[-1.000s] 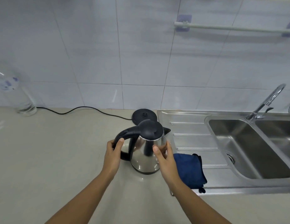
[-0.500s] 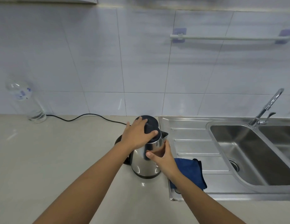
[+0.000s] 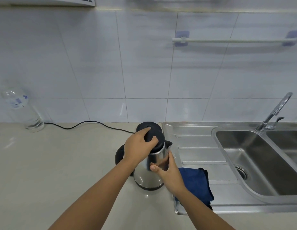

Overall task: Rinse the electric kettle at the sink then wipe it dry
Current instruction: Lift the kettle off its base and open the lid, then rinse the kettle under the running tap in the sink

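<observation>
My left hand [image 3: 138,146] has moved off the handle and now grips the black lid [image 3: 154,138] of the steel kettle [image 3: 152,166]. My right hand [image 3: 167,170] clasps its body. The kettle stands on the counter [image 3: 61,171], left of the sink [image 3: 260,163]; I judge the lid comes open next.

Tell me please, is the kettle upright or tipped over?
Upright: the kettle stands on its base on the counter, left hand on its lid, right hand against its side.

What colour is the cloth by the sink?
Dark blue cloth, seen in the head view, the only one.
</observation>
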`<state>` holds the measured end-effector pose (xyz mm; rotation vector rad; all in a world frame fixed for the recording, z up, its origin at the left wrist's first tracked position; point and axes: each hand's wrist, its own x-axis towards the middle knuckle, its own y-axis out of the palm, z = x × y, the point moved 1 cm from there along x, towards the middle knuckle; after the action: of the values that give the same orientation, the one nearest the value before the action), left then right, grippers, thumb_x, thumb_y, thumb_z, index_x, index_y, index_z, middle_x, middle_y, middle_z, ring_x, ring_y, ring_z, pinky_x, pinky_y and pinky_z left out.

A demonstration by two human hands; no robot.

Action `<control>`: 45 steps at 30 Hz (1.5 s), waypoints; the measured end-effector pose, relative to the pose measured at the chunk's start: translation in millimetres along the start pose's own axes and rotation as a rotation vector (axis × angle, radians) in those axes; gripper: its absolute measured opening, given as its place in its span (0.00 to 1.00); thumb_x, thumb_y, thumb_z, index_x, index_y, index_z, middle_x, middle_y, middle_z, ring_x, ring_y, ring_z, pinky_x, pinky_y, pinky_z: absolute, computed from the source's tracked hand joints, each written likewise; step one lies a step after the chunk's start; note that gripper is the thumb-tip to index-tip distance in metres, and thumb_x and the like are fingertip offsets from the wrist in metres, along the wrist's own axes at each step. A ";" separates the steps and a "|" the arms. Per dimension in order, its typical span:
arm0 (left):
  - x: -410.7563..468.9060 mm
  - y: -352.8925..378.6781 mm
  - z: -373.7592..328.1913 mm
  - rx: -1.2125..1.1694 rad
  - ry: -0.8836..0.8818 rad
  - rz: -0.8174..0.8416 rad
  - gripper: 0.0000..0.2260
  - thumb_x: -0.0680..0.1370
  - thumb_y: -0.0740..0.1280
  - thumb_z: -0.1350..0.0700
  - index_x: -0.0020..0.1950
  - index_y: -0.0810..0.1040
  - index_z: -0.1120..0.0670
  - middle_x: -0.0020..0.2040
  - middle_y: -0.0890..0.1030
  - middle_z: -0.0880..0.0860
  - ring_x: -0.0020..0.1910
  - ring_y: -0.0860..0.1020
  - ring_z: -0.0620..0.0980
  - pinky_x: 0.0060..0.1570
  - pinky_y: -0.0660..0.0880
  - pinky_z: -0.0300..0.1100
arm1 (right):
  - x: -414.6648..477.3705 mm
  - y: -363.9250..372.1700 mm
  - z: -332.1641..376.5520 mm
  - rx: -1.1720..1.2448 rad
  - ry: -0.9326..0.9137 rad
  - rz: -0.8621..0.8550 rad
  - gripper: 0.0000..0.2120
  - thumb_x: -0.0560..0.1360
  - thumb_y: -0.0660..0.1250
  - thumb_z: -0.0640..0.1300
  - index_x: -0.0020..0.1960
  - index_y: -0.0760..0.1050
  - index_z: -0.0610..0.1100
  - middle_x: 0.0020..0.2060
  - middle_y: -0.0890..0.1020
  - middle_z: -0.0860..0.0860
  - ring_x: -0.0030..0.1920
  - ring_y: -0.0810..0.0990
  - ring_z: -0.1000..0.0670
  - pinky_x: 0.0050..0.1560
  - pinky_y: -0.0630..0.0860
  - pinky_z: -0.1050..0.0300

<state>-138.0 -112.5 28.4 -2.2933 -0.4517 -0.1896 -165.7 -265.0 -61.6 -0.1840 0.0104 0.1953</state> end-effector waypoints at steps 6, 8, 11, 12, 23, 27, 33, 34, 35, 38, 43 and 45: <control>-2.5 -11.9 0.6 -0.240 -0.011 0.063 0.33 0.69 0.61 0.32 0.70 0.73 0.46 0.64 0.80 0.47 0.62 0.77 0.47 0.62 0.75 0.48 | -2.4 0.4 2.4 0.003 0.013 0.011 0.39 0.63 0.79 0.65 0.69 0.64 0.67 0.58 0.83 0.60 0.62 0.79 0.57 0.62 0.75 0.55; -5.8 -14.7 2.3 -0.233 0.051 0.126 0.38 0.68 0.62 0.27 0.74 0.67 0.43 0.70 0.75 0.45 0.67 0.73 0.47 0.64 0.71 0.44 | -3.7 0.7 4.1 -0.002 0.018 0.008 0.39 0.63 0.78 0.66 0.69 0.63 0.68 0.59 0.82 0.60 0.62 0.78 0.59 0.59 0.74 0.61; -7.5 -15.5 5.6 -0.189 0.132 0.184 0.48 0.62 0.63 0.22 0.77 0.56 0.40 0.75 0.66 0.43 0.71 0.68 0.45 0.64 0.68 0.43 | -5.9 2.2 5.0 -0.016 0.035 -0.020 0.38 0.64 0.77 0.67 0.67 0.61 0.75 0.59 0.81 0.64 0.61 0.77 0.63 0.54 0.74 0.67; -7.1 -15.0 7.8 -0.175 0.146 0.183 0.49 0.61 0.64 0.22 0.77 0.53 0.39 0.75 0.65 0.43 0.71 0.67 0.46 0.65 0.68 0.45 | -6.6 2.6 5.7 -0.023 0.035 -0.030 0.38 0.63 0.77 0.68 0.65 0.59 0.78 0.59 0.81 0.66 0.61 0.77 0.66 0.51 0.74 0.70; -9.6 -47.0 32.3 -0.137 0.442 -0.168 0.36 0.79 0.62 0.42 0.78 0.42 0.38 0.81 0.52 0.49 0.78 0.50 0.40 0.77 0.51 0.52 | -13.5 11.4 8.3 -0.044 0.003 -0.109 0.40 0.63 0.75 0.70 0.70 0.60 0.72 0.57 0.78 0.74 0.58 0.75 0.72 0.45 0.75 0.75; -17.1 -49.4 45.5 -0.225 0.361 -0.197 0.34 0.79 0.61 0.40 0.79 0.47 0.41 0.79 0.43 0.37 0.77 0.46 0.35 0.77 0.50 0.54 | -12.7 16.9 4.5 -0.040 0.005 -0.149 0.40 0.64 0.75 0.69 0.70 0.60 0.72 0.57 0.78 0.74 0.58 0.76 0.70 0.48 0.75 0.72; -27.1 -44.4 58.9 -0.377 0.221 -0.250 0.39 0.77 0.63 0.39 0.81 0.46 0.49 0.73 0.42 0.23 0.75 0.49 0.31 0.75 0.56 0.58 | -11.5 16.1 1.6 -0.082 0.003 -0.153 0.36 0.65 0.75 0.70 0.68 0.60 0.76 0.57 0.76 0.77 0.57 0.73 0.75 0.45 0.75 0.73; -28.3 -43.1 60.4 -0.395 0.208 -0.248 0.39 0.77 0.63 0.38 0.80 0.44 0.44 0.74 0.43 0.23 0.76 0.50 0.33 0.76 0.56 0.56 | -11.3 16.1 1.4 -0.083 0.003 -0.153 0.36 0.65 0.75 0.69 0.68 0.60 0.76 0.57 0.76 0.77 0.57 0.73 0.75 0.46 0.74 0.73; -29.7 -42.0 61.8 -0.410 0.201 -0.247 0.38 0.77 0.63 0.39 0.79 0.43 0.40 0.74 0.43 0.25 0.76 0.50 0.35 0.76 0.55 0.53 | -11.0 16.0 1.2 -0.083 0.004 -0.154 0.36 0.66 0.75 0.69 0.68 0.60 0.75 0.57 0.77 0.76 0.57 0.73 0.75 0.47 0.74 0.71; -31.4 -38.6 68.0 -0.446 0.185 -0.253 0.39 0.77 0.63 0.38 0.80 0.42 0.43 0.75 0.43 0.25 0.76 0.50 0.33 0.74 0.53 0.45 | -10.8 16.0 -0.5 -0.084 0.009 -0.149 0.36 0.66 0.74 0.69 0.68 0.59 0.76 0.56 0.76 0.78 0.57 0.73 0.76 0.48 0.74 0.72; -36.5 -33.3 79.3 -0.601 0.179 -0.181 0.46 0.73 0.67 0.33 0.79 0.40 0.40 0.74 0.47 0.24 0.76 0.52 0.33 0.70 0.59 0.30 | -9.8 17.2 -4.6 -0.049 0.022 -0.153 0.44 0.64 0.74 0.71 0.74 0.57 0.70 0.55 0.76 0.79 0.58 0.75 0.68 0.55 0.73 0.66; -40.4 -26.0 92.2 -0.628 0.120 -0.147 0.49 0.70 0.70 0.33 0.79 0.43 0.44 0.72 0.53 0.23 0.73 0.59 0.30 0.62 0.64 0.24 | -10.8 18.2 -2.8 -0.016 0.035 -0.139 0.43 0.63 0.74 0.71 0.72 0.56 0.74 0.53 0.74 0.81 0.57 0.74 0.71 0.53 0.73 0.69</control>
<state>-185.6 -39.6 -28.5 -2.8348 -0.5559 -0.6125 -179.8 -250.0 -67.4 -0.2029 0.0308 0.0536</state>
